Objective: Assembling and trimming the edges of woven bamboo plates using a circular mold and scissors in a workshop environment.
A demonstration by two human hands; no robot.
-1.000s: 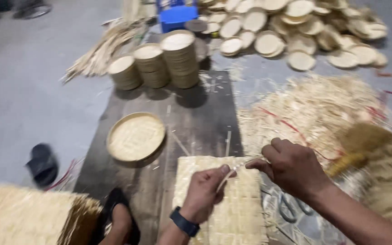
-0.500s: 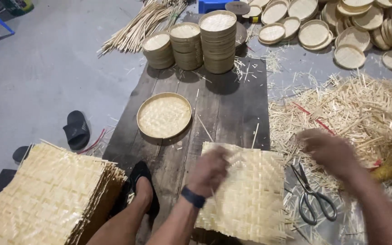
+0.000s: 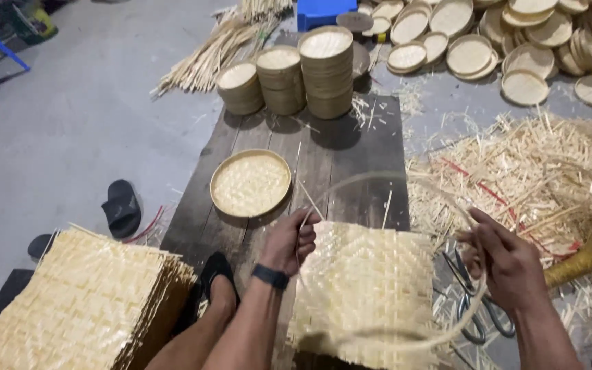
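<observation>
My left hand [image 3: 290, 240] and my right hand [image 3: 505, 257] each grip one side of a thin bamboo hoop [image 3: 385, 179], held as a blurred ring above a square woven bamboo mat [image 3: 368, 288]. The mat lies on dark wooden planks [image 3: 351, 171] in front of me. A black band circles my left wrist. A finished round woven tray [image 3: 250, 183] rests on the planks just beyond my left hand.
A stack of woven mats [image 3: 77, 301] sits at lower left. Three stacks of round trays [image 3: 327, 68] stand at the planks' far end, several loose trays [image 3: 525, 85] behind. Bamboo scraps [image 3: 536, 171] lie right, scissors [image 3: 471, 308] under my right hand, a black sandal [image 3: 121, 205] left.
My hands have drawn apart and now hold a bamboo hoop spread between them over the mat. The view has shifted, bringing the mat stack at lower left into sight.
</observation>
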